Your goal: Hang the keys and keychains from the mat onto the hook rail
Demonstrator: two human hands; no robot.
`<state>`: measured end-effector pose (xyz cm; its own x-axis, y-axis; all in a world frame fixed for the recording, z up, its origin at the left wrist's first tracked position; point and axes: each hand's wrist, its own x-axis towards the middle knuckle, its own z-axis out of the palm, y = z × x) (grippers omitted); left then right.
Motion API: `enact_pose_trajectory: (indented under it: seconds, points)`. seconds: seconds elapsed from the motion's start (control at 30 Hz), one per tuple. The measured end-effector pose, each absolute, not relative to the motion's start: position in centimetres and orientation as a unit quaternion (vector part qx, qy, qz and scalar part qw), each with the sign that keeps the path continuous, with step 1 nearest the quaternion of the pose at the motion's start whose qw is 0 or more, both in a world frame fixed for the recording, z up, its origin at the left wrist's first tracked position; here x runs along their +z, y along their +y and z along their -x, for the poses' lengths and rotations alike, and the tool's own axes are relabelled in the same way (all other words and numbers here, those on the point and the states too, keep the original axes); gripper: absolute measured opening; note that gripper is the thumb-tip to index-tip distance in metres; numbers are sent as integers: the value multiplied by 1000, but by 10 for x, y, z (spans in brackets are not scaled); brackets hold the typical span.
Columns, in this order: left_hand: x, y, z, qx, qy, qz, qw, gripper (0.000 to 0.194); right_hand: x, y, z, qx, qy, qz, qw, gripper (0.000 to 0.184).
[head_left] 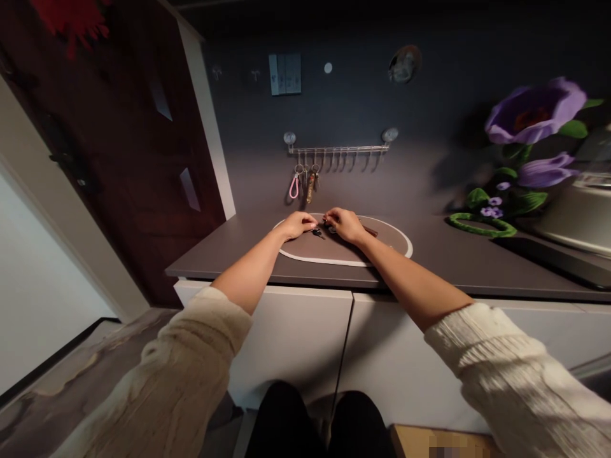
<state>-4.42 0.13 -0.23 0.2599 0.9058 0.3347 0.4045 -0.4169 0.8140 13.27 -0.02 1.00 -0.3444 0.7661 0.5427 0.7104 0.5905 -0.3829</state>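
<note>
Both my hands are low over the oval mat, a brown mat with a pale rim on the counter. My left hand is closed in a pinch on keys, whose dark heads poke out past its fingertips. Close beside it, my right hand is also pinched, with small dark and shiny pieces like keys at its fingertips. A reddish-brown strip lies on the mat behind my right wrist, partly hidden. Fingers cover much of what I hold.
On the wall, a hook rail carries several hanging keys, a pink loop and a patterned fob. Purple flowers and a pale rounded appliance stand right on the counter. A dark door is at left.
</note>
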Motion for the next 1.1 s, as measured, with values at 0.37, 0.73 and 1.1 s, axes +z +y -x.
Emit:
enact_pose_trajectory:
  seconds: [0.37,0.73,1.1]
  points:
    - [-1,5,53,351,451,-770,284,19,13,-2,-128,19,-831,464,306,21]
    - [-5,10,53,326,444,-819,158,17,13,1,-127,10,-838,459,296,21]
    - [-3,5,48,386,474,-773,168,13,13,0,-127,6,-835,452,314,20]
